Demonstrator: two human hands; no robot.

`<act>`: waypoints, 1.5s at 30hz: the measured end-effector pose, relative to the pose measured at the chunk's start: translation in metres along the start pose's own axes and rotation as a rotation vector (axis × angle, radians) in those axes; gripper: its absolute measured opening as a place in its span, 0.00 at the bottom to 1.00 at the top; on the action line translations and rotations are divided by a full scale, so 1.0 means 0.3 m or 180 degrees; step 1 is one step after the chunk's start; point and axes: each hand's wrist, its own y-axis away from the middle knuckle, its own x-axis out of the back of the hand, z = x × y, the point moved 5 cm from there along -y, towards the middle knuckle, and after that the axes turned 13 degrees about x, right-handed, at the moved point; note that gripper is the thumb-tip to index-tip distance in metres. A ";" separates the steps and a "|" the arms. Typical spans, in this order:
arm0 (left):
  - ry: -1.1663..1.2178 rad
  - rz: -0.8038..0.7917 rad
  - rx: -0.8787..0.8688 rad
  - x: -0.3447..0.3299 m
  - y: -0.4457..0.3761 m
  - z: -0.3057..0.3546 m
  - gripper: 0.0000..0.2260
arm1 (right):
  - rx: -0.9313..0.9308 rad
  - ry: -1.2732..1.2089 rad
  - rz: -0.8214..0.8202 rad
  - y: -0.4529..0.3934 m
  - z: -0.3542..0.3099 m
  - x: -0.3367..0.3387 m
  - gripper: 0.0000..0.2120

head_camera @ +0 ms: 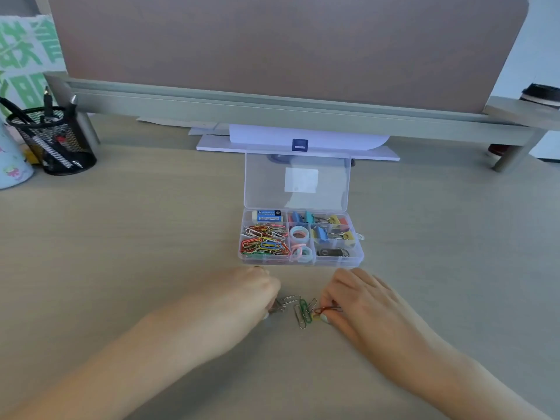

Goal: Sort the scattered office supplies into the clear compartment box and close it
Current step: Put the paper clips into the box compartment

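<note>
Last loose paper clips lie between the two hands, just in front of the open box.

The left hand [257, 294] pinches silver wire clips [277, 307]; the right hand [353, 295] pinches a red wire clip [325, 309]. The green wire clip [304, 309] between them runs near-to-far, about equally near either grip, on the pale wooden desk [136, 237]. The clear plastic compartment box [303, 262] lies straight ahead.

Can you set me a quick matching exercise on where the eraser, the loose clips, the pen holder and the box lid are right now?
Things:
1. eraser
2. loose paper clips
3. pen holder
4. box lid

Places or states:
A. far left of the desk
B. back left compartment of the box
C. standing open behind the compartments
D. on the desk between the two hands

Pairs: 1-B, 2-D, 3-A, 4-C
</note>
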 end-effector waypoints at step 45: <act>0.2387 0.1445 0.0610 0.063 -0.161 -0.218 0.06 | -0.0205 -0.0964 0.1150 -0.284 0.106 -0.001 0.13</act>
